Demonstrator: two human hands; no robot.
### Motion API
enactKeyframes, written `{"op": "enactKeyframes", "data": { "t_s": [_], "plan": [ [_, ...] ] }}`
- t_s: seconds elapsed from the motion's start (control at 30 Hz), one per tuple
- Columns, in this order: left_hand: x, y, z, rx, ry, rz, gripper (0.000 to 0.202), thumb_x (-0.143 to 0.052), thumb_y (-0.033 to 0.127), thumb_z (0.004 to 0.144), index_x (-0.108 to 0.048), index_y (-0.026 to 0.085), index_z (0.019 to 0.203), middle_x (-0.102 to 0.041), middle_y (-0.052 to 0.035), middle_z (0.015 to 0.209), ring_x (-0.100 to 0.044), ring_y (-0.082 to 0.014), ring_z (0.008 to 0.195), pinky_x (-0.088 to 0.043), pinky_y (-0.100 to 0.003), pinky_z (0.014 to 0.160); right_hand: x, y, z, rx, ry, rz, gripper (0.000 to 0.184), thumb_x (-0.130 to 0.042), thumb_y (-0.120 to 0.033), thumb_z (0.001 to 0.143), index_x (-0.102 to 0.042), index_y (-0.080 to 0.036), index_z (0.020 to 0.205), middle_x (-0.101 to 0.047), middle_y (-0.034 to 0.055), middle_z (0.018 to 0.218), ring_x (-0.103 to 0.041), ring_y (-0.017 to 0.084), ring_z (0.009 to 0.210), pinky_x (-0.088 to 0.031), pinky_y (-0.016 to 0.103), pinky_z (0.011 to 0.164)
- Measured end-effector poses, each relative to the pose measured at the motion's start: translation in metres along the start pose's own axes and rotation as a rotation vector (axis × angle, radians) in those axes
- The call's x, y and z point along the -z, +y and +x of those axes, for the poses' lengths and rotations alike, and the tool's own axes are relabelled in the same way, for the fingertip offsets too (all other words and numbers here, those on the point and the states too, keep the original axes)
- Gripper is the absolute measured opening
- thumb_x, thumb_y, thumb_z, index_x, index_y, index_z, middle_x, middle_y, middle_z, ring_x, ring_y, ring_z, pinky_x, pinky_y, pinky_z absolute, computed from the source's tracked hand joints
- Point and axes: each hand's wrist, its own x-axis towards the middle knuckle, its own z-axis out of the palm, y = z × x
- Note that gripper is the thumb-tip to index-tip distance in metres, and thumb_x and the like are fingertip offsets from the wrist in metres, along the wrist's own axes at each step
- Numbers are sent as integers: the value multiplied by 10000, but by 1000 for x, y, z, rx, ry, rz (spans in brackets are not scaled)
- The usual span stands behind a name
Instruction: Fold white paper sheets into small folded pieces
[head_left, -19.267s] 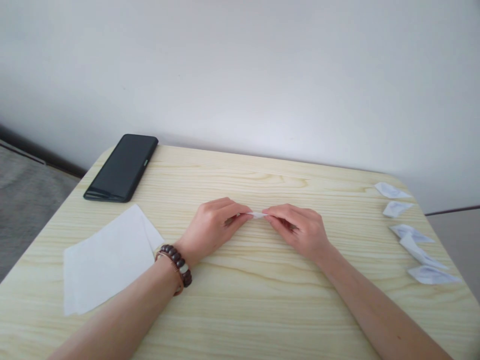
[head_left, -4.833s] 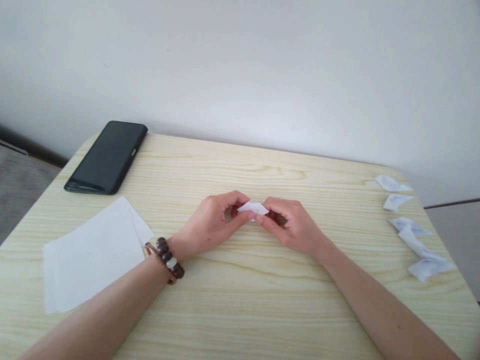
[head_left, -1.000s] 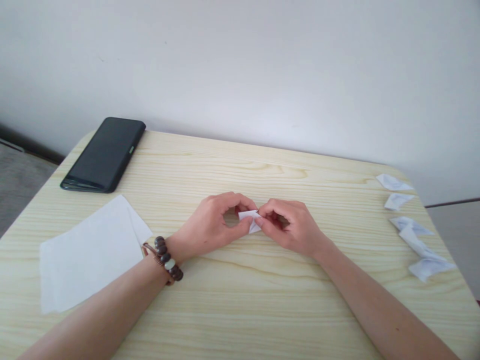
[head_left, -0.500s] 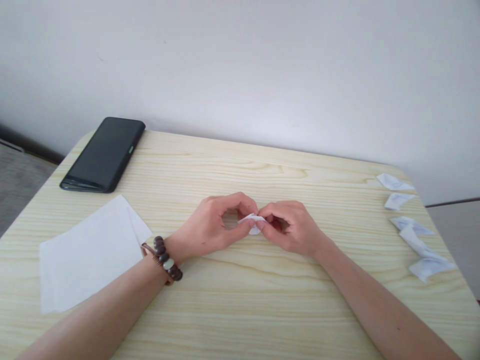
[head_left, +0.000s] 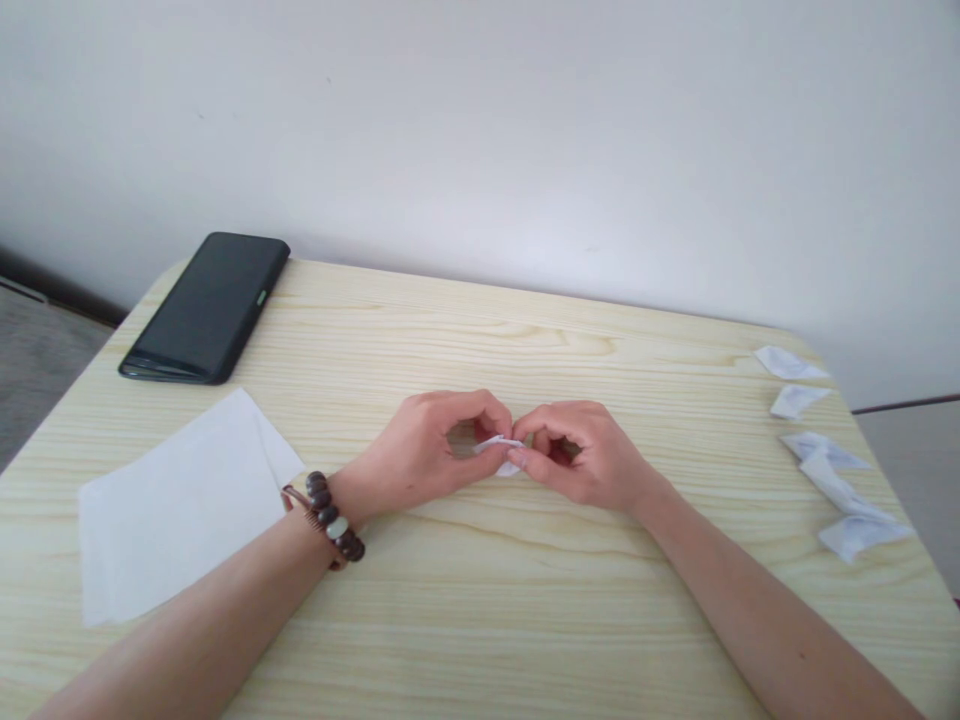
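A small piece of folded white paper is pinched between my two hands over the middle of the table. My left hand, with a dark beaded bracelet at the wrist, grips the paper's left side between thumb and fingers. From the other side, the thumb and fingertips of my right hand press on its right part. The fingers cover much of the paper, so its full shape is hidden.
White paper sheets lie overlapping at the left, partly under my left forearm. Behind them rests a black phone. Several folded white paper pieces are lined along the right edge of the wooden table. A pale wall borders the back.
My fingers have shifted slightly on the folded paper; the left fingertips sit a little lower and the right ones a little further left. Everything else stays in place.
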Motion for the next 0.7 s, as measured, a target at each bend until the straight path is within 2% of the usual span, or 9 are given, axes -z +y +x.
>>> {"op": "enactKeyframes", "data": {
  "t_s": [0.17, 0.37, 0.53, 0.7],
  "plan": [
    [2, 2, 0, -22, -31, 43, 72, -605, 247, 829, -630, 180, 817, -649, 24, 761, -605, -100, 704, -458, -203, 674, 1, 2, -1, 6, -31, 33, 86, -592, -242, 856, -621, -180, 804, -477, -87, 489, -374, 37, 426, -329, 170, 485],
    [2, 3, 0, -29, -37, 76, 44, -602, 210, 809, -640, 187, 807, -645, 24, 744, -602, -108, 700, -448, -209, 656, 0, 3, 0, 66, -31, -22, 69, -601, -209, 803, -587, -180, 742, -489, -77, 511, -421, 51, 473, -355, 188, 545],
    [2, 2, 0, -12, -59, 25, 57, -601, 236, 820, -630, 187, 821, -645, 19, 761, -594, -116, 717, -449, -223, 673, 0, 3, -1, 75, -31, -16, 72, -601, -200, 789, -564, -185, 729, -492, -75, 524, -423, 55, 488, -362, 193, 560],
    [3, 3, 1, 68, -49, -92, 119, -604, 296, 850, -642, 185, 829, -654, 19, 776, -583, -103, 700, -427, -205, 624, 1, 1, -2, 38, -8, 51, 77, -587, -177, 805, -548, -188, 740, -501, -71, 558, -407, 48, 481, -320, 163, 474]
  ]
}}
